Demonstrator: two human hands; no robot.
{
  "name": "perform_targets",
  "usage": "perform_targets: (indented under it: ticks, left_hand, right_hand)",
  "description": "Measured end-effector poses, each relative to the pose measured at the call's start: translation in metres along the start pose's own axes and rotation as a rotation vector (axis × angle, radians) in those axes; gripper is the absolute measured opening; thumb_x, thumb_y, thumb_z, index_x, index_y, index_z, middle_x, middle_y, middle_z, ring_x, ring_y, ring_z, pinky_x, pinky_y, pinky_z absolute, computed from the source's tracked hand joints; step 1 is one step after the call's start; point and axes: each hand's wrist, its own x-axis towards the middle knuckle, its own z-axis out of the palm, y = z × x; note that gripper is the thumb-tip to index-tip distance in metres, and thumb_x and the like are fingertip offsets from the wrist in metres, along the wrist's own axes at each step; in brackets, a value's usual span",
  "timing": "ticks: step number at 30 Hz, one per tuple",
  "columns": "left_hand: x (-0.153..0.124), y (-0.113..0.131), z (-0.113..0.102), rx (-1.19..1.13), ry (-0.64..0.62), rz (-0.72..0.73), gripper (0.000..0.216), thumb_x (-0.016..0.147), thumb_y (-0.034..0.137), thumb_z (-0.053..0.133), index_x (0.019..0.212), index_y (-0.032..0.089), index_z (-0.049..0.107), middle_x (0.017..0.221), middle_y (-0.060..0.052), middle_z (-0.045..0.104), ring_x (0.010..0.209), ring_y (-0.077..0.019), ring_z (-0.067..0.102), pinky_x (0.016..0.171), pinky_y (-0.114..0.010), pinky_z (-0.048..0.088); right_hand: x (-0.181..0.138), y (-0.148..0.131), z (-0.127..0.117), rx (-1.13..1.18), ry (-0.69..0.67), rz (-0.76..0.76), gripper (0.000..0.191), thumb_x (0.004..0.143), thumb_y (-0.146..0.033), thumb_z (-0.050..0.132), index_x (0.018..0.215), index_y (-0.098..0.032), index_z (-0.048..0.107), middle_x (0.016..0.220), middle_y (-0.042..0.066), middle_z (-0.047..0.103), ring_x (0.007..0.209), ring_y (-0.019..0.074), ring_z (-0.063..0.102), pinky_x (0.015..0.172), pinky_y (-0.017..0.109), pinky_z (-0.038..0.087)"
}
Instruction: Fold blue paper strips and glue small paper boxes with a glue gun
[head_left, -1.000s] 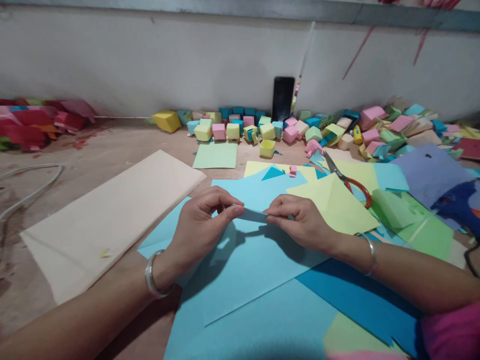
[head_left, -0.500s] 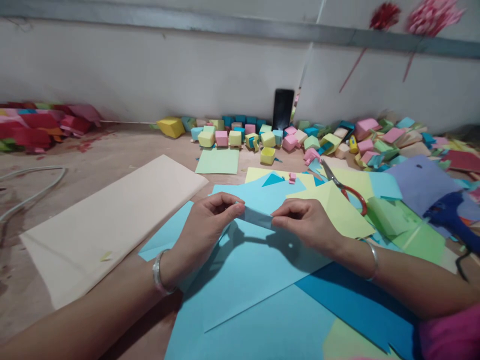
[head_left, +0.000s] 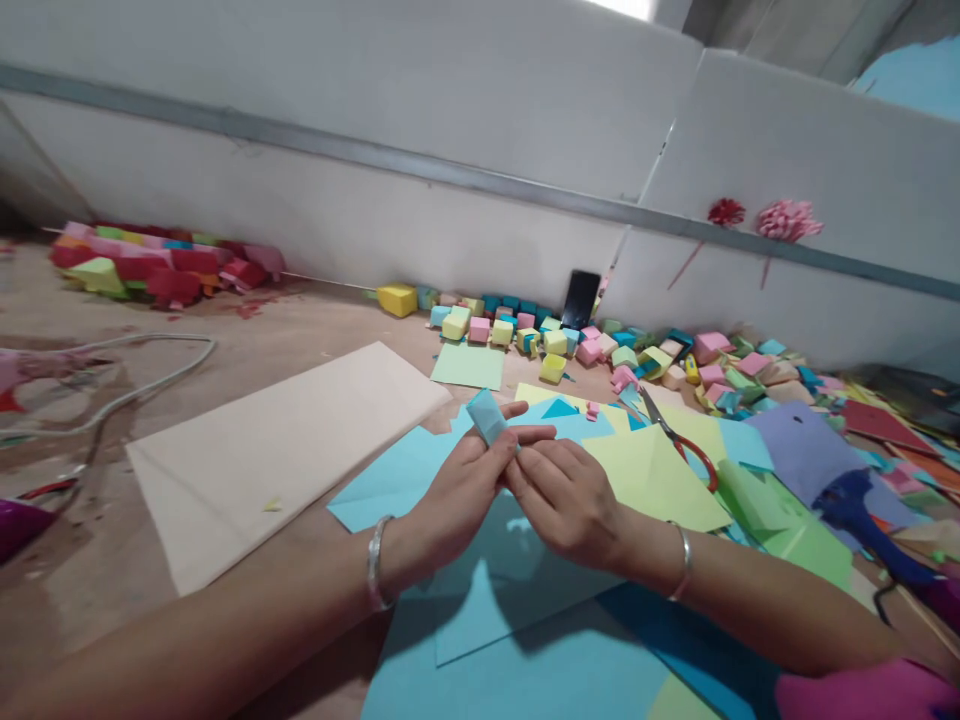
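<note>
Both my hands meet over the light blue sheets (head_left: 517, 570) in the middle of the table. My left hand (head_left: 465, 490) and my right hand (head_left: 566, 495) pinch a small folded light blue paper strip (head_left: 487, 415), which sticks up and to the left from between the fingers. The fingers of both hands are closed on it. Each wrist wears a silver bangle.
A large cream sheet (head_left: 292, 450) lies to the left. Red-handled scissors (head_left: 675, 435) rest on yellow-green paper (head_left: 660, 480) to the right. Several small paper boxes (head_left: 555, 345) and a black phone (head_left: 580, 298) line the wall. A blue glue gun (head_left: 862, 510) and a cable (head_left: 150, 385) lie at the sides.
My hands have come together, and the blue strip, held level between them before, now points upward. The view has tilted up and swung to the left.
</note>
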Motion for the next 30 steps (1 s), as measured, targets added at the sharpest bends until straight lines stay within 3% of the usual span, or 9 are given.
perform_targets:
  ticks: [3, 7, 10, 15, 19, 25, 30]
  left_hand:
    - [0.008, 0.000, -0.007, 0.107, 0.032, 0.046, 0.028, 0.091, 0.043, 0.056, 0.104, 0.019, 0.063, 0.101, -0.009, 0.070, 0.095, -0.0204, 0.065, 0.085, -0.037, 0.055]
    - [0.008, -0.002, -0.008, 0.148, -0.165, 0.073, 0.031, 0.092, 0.049, 0.053, 0.093, 0.018, 0.059, 0.093, -0.008, 0.067, 0.086, -0.0191, 0.065, 0.080, -0.036, 0.055]
    - [0.005, 0.000, -0.007, 0.234, -0.259, 0.139, 0.035, 0.094, 0.052, 0.048, 0.092, 0.019, 0.058, 0.089, -0.008, 0.065, 0.083, -0.0186, 0.063, 0.077, -0.036, 0.053]
    - [0.005, 0.005, -0.005, 0.316, -0.313, 0.212, 0.028, 0.097, 0.041, 0.043, 0.085, 0.019, 0.055, 0.082, -0.005, 0.060, 0.074, -0.0160, 0.058, 0.068, -0.032, 0.051]
    - [0.007, 0.006, -0.008, 0.348, -0.341, 0.188, 0.026, 0.099, 0.036, 0.040, 0.089, 0.017, 0.055, 0.085, -0.006, 0.061, 0.073, -0.0145, 0.056, 0.067, -0.029, 0.050]
    - [0.002, 0.004, -0.010, 0.180, -0.361, 0.065, 0.034, 0.099, 0.045, 0.037, 0.109, 0.015, 0.049, 0.087, -0.008, 0.062, 0.071, -0.0162, 0.061, 0.061, -0.029, 0.050]
    - [0.001, 0.008, -0.007, 0.203, -0.353, 0.048, 0.034, 0.098, 0.047, 0.040, 0.098, 0.015, 0.052, 0.081, -0.006, 0.061, 0.067, -0.0149, 0.060, 0.059, -0.028, 0.049]
  right_hand:
    - [0.009, 0.013, -0.010, 0.088, -0.061, 0.028, 0.012, 0.091, -0.016, 0.056, 0.096, -0.013, 0.066, 0.079, 0.008, 0.067, 0.076, 0.0199, 0.060, 0.067, 0.037, 0.047]
    - [0.025, 0.039, -0.049, 0.143, 0.116, 0.212, 0.020, 0.089, -0.007, 0.053, 0.099, -0.017, 0.067, 0.089, 0.008, 0.070, 0.082, 0.0188, 0.062, 0.071, 0.035, 0.050]
    - [0.031, 0.048, -0.065, 0.288, 0.153, 0.299, 0.026, 0.089, -0.005, 0.049, 0.101, -0.020, 0.068, 0.097, 0.008, 0.068, 0.089, 0.0169, 0.063, 0.075, 0.032, 0.053]
    - [0.022, 0.040, -0.045, 0.309, 0.148, 0.273, 0.022, 0.089, -0.009, 0.052, 0.098, -0.017, 0.071, 0.102, 0.012, 0.067, 0.087, 0.0177, 0.064, 0.072, 0.032, 0.053]
    - [0.016, 0.039, -0.029, 0.266, 0.196, 0.219, 0.014, 0.088, -0.011, 0.059, 0.095, -0.016, 0.070, 0.091, 0.008, 0.072, 0.080, 0.0174, 0.065, 0.070, 0.032, 0.052]
    - [0.019, 0.048, -0.034, 0.381, 0.271, 0.311, 0.013, 0.087, -0.008, 0.060, 0.088, -0.016, 0.070, 0.083, 0.007, 0.073, 0.078, 0.0157, 0.069, 0.071, 0.029, 0.056]
    - [0.018, 0.047, -0.034, 0.378, 0.227, 0.267, 0.015, 0.086, -0.007, 0.060, 0.095, -0.015, 0.069, 0.085, 0.008, 0.074, 0.080, 0.0170, 0.068, 0.072, 0.031, 0.055]
